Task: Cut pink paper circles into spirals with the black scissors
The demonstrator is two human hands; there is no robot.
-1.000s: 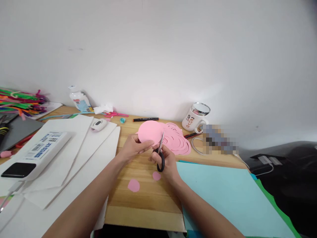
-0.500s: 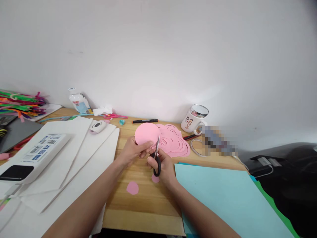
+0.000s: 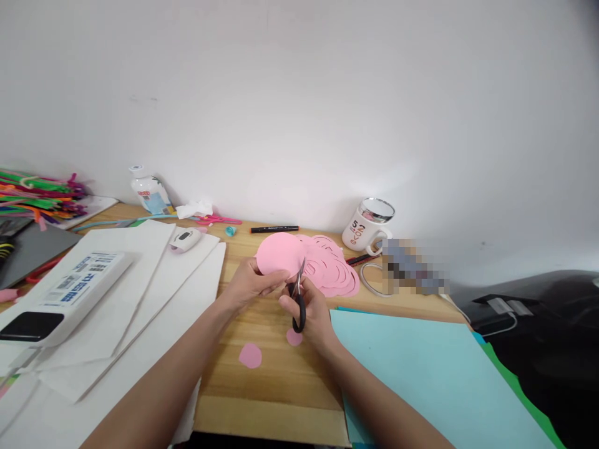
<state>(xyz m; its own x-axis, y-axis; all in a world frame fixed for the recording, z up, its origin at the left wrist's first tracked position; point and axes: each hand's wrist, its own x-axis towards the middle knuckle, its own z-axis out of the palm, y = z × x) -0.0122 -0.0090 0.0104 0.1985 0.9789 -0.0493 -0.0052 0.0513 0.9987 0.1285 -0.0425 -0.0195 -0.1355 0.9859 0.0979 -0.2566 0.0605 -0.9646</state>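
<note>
Between its thumb and fingers my left hand (image 3: pixel 251 284) pinches a round piece of pink paper (image 3: pixel 278 252) by its lower edge. My right hand (image 3: pixel 311 308) is closed around the black handles of a pair of scissors (image 3: pixel 300 305). The scissors' blades point up and lie at the right edge of the pink paper. Behind the hands spreads a heap of pink paper cut-outs (image 3: pixel 330 265). Two small pink paper pieces lie on the wooden table: a larger petal-like piece (image 3: pixel 251 355) and a smaller one (image 3: pixel 294 337) below my right hand.
White paper sheets (image 3: pixel 187 312) with a white power bank (image 3: pixel 75 293) lie on the left. Light blue paper (image 3: pixel 421 368) covers the right front. Along the wall stand a bottle (image 3: pixel 150 192), a black marker (image 3: pixel 274 229) and a white mug (image 3: pixel 362 231). Pipe cleaners (image 3: pixel 42 196) fill the far left.
The scissors have shifted slightly to the right and their blades have tilted rightward. The round paper moved a touch to the right with my left hand.
</note>
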